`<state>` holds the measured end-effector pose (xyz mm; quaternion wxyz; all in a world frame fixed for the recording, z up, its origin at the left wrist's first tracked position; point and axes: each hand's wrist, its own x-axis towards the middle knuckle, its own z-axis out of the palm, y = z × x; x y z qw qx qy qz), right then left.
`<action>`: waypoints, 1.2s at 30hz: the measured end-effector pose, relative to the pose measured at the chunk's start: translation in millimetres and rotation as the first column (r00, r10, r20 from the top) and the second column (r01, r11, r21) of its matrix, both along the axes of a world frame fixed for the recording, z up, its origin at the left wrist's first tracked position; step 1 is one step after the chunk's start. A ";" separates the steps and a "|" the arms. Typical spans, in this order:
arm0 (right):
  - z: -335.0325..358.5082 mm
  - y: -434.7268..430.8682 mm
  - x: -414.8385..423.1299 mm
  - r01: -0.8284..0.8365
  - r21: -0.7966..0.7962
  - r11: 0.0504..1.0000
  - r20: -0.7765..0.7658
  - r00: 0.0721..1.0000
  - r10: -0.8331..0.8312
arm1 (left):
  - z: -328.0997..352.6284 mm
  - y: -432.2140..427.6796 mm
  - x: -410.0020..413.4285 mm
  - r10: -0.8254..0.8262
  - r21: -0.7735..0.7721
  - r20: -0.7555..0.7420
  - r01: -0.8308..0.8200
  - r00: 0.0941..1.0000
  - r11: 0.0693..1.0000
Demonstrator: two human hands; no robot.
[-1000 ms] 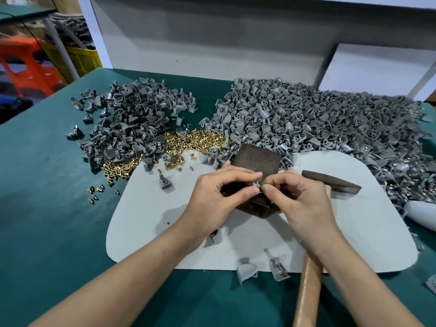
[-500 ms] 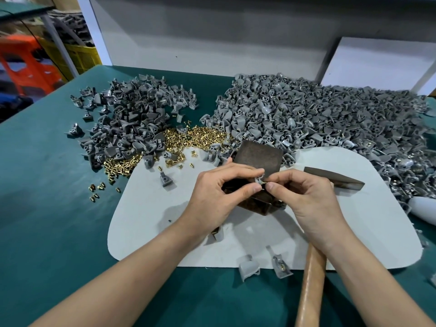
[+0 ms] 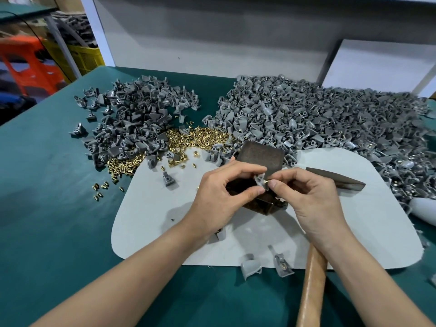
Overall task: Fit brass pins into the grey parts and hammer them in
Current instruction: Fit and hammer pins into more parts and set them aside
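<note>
Metal block [image 3: 259, 154] hides partly under your left hand [image 3: 217, 199], pinching a grey part [image 3: 260, 182], and right hand [image 3: 313, 199], pinching a brass pin [image 3: 267, 181].

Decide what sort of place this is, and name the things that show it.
Probably a small factory assembly bench: heaps of identical grey moulded parts, a scatter of small brass pins, and a wooden-handled hammer.

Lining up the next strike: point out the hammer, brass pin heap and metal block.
hammer [image 3: 312, 279], head view, wooden handle.
brass pin heap [image 3: 195, 139], head view, heap's middle.
metal block [image 3: 259, 154], head view, upper face.
</note>
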<state>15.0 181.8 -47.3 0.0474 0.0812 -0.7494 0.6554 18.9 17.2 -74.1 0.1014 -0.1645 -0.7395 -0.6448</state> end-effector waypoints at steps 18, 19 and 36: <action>14.7 44.1 13.8 0.113 0.866 0.487 0.157 0.864 -0.479 | 2.9 0.9 -0.4 0.118 -0.215 -0.009 -0.117 0.993 0.970; 16.8 44.3 14.7 0.115 0.850 0.515 0.178 0.856 -0.485 | 3.5 1.2 -0.4 0.124 -0.222 -0.007 -0.123 0.992 0.967; 83.4 4.5 42.1 -0.021 0.565 0.825 0.004 1.000 0.023 | -1.6 -0.4 -8.7 0.167 -0.136 0.018 -0.163 0.986 0.977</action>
